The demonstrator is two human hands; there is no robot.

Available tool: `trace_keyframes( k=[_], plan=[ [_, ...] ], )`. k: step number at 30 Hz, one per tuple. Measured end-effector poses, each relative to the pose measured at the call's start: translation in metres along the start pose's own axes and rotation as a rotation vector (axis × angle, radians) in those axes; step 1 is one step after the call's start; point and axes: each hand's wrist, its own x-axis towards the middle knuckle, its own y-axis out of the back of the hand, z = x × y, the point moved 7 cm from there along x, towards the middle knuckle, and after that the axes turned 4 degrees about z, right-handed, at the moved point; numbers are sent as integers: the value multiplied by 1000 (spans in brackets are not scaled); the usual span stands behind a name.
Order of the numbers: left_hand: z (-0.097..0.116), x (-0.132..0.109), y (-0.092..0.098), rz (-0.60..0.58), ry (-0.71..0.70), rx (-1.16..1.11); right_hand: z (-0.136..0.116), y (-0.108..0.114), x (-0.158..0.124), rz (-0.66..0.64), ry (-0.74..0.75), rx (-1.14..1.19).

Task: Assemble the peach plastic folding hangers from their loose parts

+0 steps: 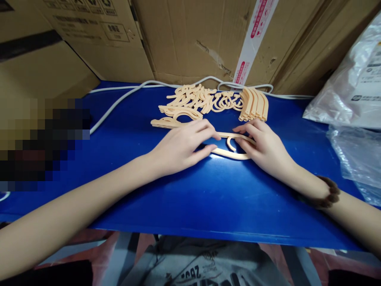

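Observation:
A cream plastic clothes hanger (235, 155) lies low over the table in front of me, its small curved hook (229, 143) pointing inward between its two long bars. My left hand (190, 145) grips the hanger's left end, thumb on the near bar and fingers at the far bar. On the other side, my right hand (264, 145) closes its fingers and thumb around the right end. Both palms cover the ends, so those parts are hidden. Just beyond my left hand lie several folded hangers (166, 123), close to its knuckles.
Behind sit a heap of loose cream pieces (193, 96), a group of hooks (224, 101) and stacked curved arms (254, 104). A white cable (119, 101) crosses the blue table (190, 206). Cardboard boxes (190, 43) wall the back; plastic bags (351, 87) stand right.

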Motion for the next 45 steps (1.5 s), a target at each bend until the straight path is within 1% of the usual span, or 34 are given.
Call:
trace_keyframes(
  k=[2,3,5,7,11,14,18,22,25,28,30,32,34,35,36,38,39,41,42,45],
  plan=[
    [-8,4,12,55,44,34,-11,6,0,43,73,-48],
    [-16,7,18,77,78,49,-18,9,-1,65,114,-72],
    [-36,14,29,101,157,51,-33,12,-3,85,208,-114],
    [-62,21,35,98,235,58,-48,11,-7,59,309,-143],
    [-117,36,40,87,386,151,-66,3,-15,-4,461,-223],
    [-147,47,38,108,471,176,-69,0,-16,-8,487,-262],
    [-170,60,32,116,543,226,-67,0,-14,-3,456,-252],
    [-187,68,28,79,645,258,-64,-4,-14,-50,448,-239],
    [-196,72,24,70,674,236,-64,-6,-14,-83,463,-217],
    [-201,72,22,86,698,205,-63,-7,-14,-88,461,-202],
    [-197,73,22,79,675,138,-64,-6,-14,-80,463,-192],
    [-186,74,28,102,610,89,-68,-4,-14,-54,492,-199],
    [-168,74,42,179,535,123,-73,-1,-14,-18,540,-230],
    [-153,75,50,211,441,184,-75,0,-15,-1,561,-248],
    [-141,74,56,233,395,202,-76,1,-16,11,577,-261],
    [-117,70,66,280,361,210,-77,1,-17,4,587,-265],
    [-105,65,75,402,369,206,-75,1,-18,-9,580,-264],
    [-81,58,73,401,341,168,-71,-1,-19,-44,558,-277],
    [-72,52,70,405,359,145,-69,-2,-20,-56,548,-292],
    [-44,33,51,309,360,61,-65,-2,-20,-62,545,-343]
  ],
)
